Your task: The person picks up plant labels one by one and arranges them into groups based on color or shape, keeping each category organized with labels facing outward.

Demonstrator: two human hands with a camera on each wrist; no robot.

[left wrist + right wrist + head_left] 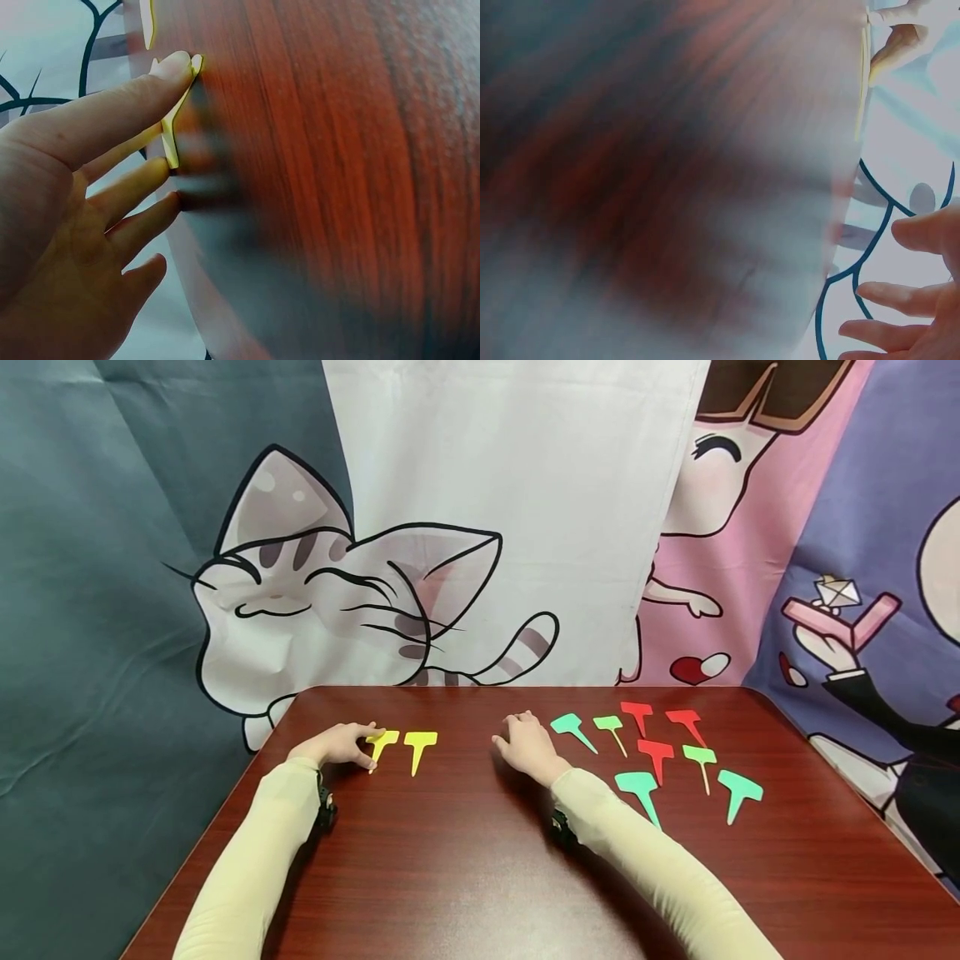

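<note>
My left hand (341, 745) is at the table's left side, with thumb and fingers about a yellow T-shaped plant label (385, 740). In the left wrist view the thumb lies over one end of this label (171, 135), and fingertips are at its other end. A second yellow plant label (420, 740) lies just to its right. Over the middle of the table is my right hand (528, 747), its fingers loosely bent with nothing in them. The right wrist view shows those fingers (900, 298) spread apart.
Right of my right hand lie teal plant labels (636, 782), light green ones (699, 754) and red ones (656, 750), spaced apart. They rest on a dark red wooden table (450, 860). A printed cloth (525, 485) hangs behind its far edge.
</note>
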